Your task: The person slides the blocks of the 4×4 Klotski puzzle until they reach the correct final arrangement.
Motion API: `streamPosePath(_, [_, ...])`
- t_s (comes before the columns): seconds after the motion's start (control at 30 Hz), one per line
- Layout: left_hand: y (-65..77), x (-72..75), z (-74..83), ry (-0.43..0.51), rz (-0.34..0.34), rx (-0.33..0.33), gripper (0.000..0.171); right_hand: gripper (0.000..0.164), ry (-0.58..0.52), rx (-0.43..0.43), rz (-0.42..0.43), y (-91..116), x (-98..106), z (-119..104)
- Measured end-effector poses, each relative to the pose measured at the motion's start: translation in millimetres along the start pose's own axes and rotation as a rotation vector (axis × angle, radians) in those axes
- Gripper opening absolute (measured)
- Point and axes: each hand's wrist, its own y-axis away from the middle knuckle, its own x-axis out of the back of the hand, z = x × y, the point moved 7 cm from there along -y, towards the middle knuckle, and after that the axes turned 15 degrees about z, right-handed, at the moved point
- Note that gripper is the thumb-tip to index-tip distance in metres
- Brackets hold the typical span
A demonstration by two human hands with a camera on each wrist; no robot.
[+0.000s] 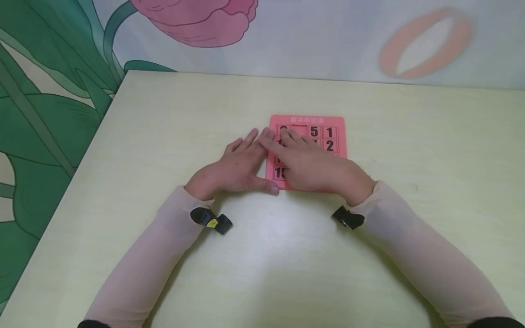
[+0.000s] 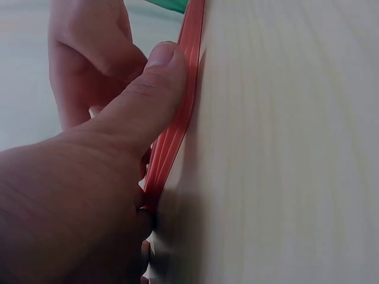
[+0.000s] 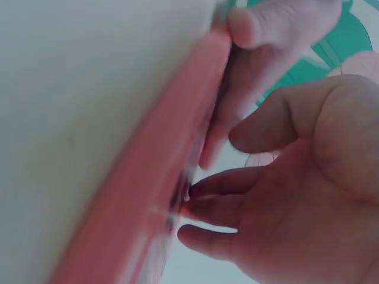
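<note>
Head view shows us the left hand (image 1: 242, 169) with fingers straight and slightly spread at the left edge of the pink number board (image 1: 340, 122), thumb against its lower left corner, while the right hand (image 1: 313, 167) reaches over the board, fingers loosely bent, touching its face without grasping it. We see the board flat on the pale table (image 1: 434, 191), its black 5, 1 and 2 uncovered beside a top-row gap, and beyond, a wall (image 1: 320, 50) painted with a pink flower (image 1: 205, 23) and green leaves (image 1: 37, 123).
</note>
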Motion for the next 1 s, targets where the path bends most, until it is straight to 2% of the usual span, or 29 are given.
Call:
streamPosePath(0.13, [0.5,0.0,0.6,0.002,0.004,0.003,0.125,0.076,0.029,-0.092,0.028,2,10,12])
streamPosePath(0.27, [0.5,-0.1,2.0,-0.005,-0.004,0.005,0.125,0.072,0.106,-0.178,0.016,7,13,19])
streamPosePath(0.4, [0.6,0.3,2.0,0.002,-0.006,0.012,0.124,0.073,0.076,-0.120,0.002,4,5,12])
streamPosePath(0.53, [0.8,0.3,1.6,0.011,-0.004,0.015,0.124,0.075,-0.010,-0.074,0.009,3,5,10])
streamPosePath(0.6, [1.2,0.1,1.4,0.003,-0.004,0.013,0.125,0.074,-0.010,-0.112,0.022,5,11,16])
streamPosePath(0.8, [1.7,0.4,3.0,-0.006,-0.005,0.008,0.124,0.074,0.084,-0.318,0.023,16,21,36])
streamPosePath(0.87, [1.6,0.5,3.2,-0.008,-0.005,0.008,0.124,0.074,0.095,-0.313,0.008,15,18,35])
streamPosePath(1.0, [1.6,0.9,2.5,-0.013,-0.004,0.009,0.124,0.074,0.059,-0.228,-0.012,9,14,31])
